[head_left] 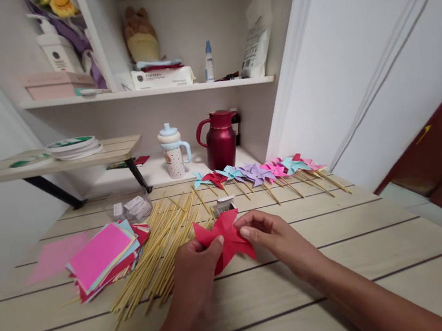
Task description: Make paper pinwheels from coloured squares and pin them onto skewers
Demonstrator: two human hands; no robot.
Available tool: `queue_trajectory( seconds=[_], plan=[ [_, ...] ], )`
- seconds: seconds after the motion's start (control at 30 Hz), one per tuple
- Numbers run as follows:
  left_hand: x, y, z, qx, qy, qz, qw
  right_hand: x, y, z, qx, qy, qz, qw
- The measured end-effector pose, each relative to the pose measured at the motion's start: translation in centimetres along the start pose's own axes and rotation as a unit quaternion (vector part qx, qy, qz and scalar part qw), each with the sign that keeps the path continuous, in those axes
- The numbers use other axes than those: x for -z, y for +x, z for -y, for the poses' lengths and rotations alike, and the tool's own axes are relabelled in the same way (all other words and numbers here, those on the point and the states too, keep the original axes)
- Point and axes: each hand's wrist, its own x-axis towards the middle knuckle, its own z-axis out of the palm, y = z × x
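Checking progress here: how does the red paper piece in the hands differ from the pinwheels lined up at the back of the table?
The red paper piece has no stick; the finished pinwheels each sit on one. It is pinched between the left hand and right hand; the row lies untouched. It is plain red; the row mixes several colours. Both are folded paper.

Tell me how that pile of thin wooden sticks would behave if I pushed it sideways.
The wooden sticks look thin and round, so they would probably roll and scatter rather than slide as one. They lie loose and crisscrossed on the smooth table, so some may fan out toward the paper stack. They seem light and likely snap easily.
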Motion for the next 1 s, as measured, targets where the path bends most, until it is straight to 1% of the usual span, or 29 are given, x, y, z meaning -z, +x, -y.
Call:
queue_trajectory(
  seconds=[0.1,0.17,0.23,0.33,0.4,0.47,0.53,0.63,0.73,0.87,1.0],
  plan=[
    [0.1,0.4,0.4,0.014,-0.039,-0.014,0.999,0.4,0.5,-0.3,0.028,-0.018,-0.020,0.999],
    [0.4,0.7,0.4,0.020,-0.070,-0.026,0.997,0.8,0.9,-0.7,0.035,-0.032,-0.052,0.998],
    [0.9,1.1,0.3,0.012,-0.104,-0.042,0.994,1.4,1.4,-1.2,0.036,-0.027,-0.087,0.995],
    [1.9,1.8,0.0,-0.015,-0.155,-0.085,0.984,2.3,2.2,-2.1,0.040,-0.012,-0.152,0.987],
    [2.4,2.2,-0.1,-0.023,-0.200,-0.099,0.974,2.7,2.6,-2.5,0.048,-0.016,-0.176,0.983],
    [2.5,2.6,0.0,-0.022,-0.241,-0.104,0.965,3.0,3.0,-2.8,0.053,-0.026,-0.180,0.982],
    [2.2,2.8,0.2,-0.013,-0.257,-0.110,0.960,3.0,3.2,-3.2,0.055,-0.042,-0.175,0.982],
    [1.7,3.0,0.6,-0.006,-0.253,-0.125,0.959,2.7,3.5,-3.7,0.059,-0.081,-0.168,0.981],
    [1.3,3.1,1.0,-0.008,-0.246,-0.134,0.960,2.6,3.5,-4.1,0.070,-0.141,-0.168,0.973],
    [1.1,3.4,1.4,-0.015,-0.244,-0.142,0.959,2.7,3.9,-4.1,0.097,-0.245,-0.174,0.949],
    [1.3,4.3,1.9,-0.023,-0.250,-0.153,0.956,2.6,5.3,-3.3,0.124,-0.356,-0.160,0.912]
  ],
)
